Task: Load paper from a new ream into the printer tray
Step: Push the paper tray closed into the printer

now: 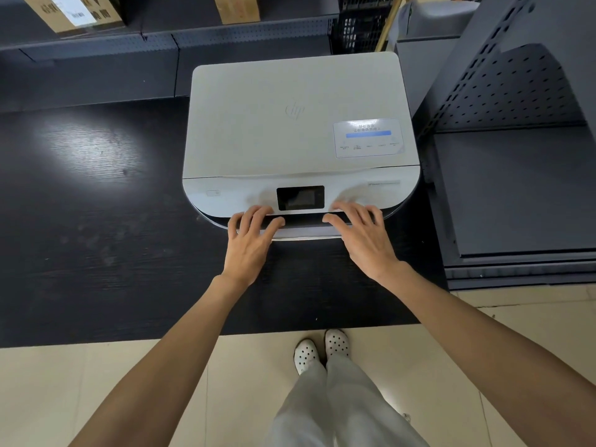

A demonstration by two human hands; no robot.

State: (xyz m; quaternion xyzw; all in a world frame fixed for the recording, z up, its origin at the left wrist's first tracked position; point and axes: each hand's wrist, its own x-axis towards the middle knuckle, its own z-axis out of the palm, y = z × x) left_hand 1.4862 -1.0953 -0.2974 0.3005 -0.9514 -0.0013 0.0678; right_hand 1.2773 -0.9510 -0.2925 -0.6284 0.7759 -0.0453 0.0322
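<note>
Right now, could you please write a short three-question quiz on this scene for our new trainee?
1. True or false: the left hand holds a sheet of paper.
2. Which does the printer stand on? A) the tiled floor B) the dark table C) a cardboard box
3. Fill the gap: the screen on the front panel lies between the two ____.

Key
1. False. Both it and the right hand rest with spread fingers on the printer's front edge, and no ream is in view.
2. B.
3. hands.
</note>
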